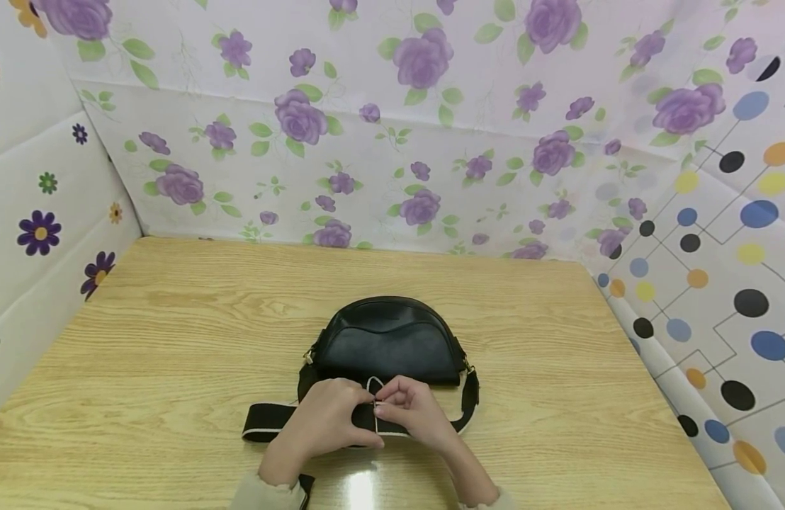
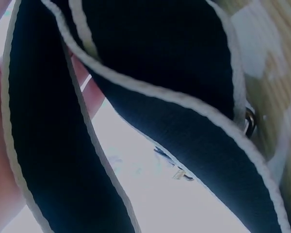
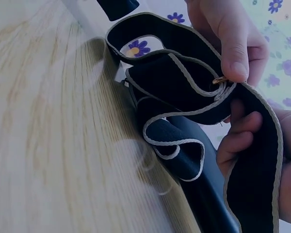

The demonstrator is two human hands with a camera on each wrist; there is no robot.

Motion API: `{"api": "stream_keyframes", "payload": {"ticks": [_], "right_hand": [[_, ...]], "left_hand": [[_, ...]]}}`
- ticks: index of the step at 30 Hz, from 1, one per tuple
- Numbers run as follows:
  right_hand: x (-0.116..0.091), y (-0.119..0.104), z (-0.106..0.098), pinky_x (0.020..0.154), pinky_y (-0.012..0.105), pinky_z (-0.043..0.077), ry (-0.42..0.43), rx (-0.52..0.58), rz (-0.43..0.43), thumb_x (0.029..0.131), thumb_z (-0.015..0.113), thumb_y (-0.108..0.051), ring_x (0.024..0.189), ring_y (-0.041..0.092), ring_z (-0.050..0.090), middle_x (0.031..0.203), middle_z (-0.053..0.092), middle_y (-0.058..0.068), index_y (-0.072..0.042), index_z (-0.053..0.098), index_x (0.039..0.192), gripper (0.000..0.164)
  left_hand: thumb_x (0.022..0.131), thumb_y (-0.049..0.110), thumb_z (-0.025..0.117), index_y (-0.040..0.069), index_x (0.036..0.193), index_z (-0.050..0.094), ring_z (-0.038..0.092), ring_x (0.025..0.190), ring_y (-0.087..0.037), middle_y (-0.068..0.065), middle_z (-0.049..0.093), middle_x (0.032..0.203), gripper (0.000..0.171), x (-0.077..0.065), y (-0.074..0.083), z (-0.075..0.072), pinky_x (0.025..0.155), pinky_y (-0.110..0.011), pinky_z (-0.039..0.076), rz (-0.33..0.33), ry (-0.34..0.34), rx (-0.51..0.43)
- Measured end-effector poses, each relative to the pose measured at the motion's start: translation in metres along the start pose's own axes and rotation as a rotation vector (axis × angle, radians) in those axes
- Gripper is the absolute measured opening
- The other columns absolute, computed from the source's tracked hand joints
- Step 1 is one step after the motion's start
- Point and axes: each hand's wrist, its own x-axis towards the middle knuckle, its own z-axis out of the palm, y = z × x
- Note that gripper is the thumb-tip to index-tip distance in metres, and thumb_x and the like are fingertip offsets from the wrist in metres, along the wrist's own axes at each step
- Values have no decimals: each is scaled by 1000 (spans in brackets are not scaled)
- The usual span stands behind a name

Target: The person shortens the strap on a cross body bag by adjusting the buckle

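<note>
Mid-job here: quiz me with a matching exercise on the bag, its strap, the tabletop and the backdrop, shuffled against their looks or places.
Things:
1. Bag
2. Strap
3. Tabletop
4. Backdrop

Looks or places:
A. Light brown wood grain
B. Purple flowers on white
C. Black with pale edging, held by the left hand and right hand
D. Black, rounded along its top, lying beyond the hands

Pairs: 1-D, 2-C, 3-A, 4-B
</note>
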Motion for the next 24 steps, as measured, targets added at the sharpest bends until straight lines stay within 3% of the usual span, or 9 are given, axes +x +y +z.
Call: {"api": "stream_keyframes", "payload": {"ticks": [8,15,24], "right_hand": [[0,0,-2,63,20,46,-44,7,9,81,62,-2,67,7,56,73,61,3,13,53,96,23],[-8,-24,-6,61,22,47,-49,-103,-17,79,63,2,67,6,58,80,62,19,14,57,91,18],[-7,-3,-24,55,21,45,-68,-200,-100,78,67,-6,61,5,54,76,63,7,3,64,94,18]], "left_hand": [[57,44,78,11,82,71,54,63,-6,9,59,70,42,0,-1,-1,58,-25,44,1,-23,-19],[58,46,77,7,86,72,58,69,-12,2,64,77,48,-2,-4,-3,62,-27,47,5,-15,-12],[59,45,77,7,87,71,58,70,-13,1,64,78,49,-3,-5,-4,63,-28,47,-21,-30,-14]]}}
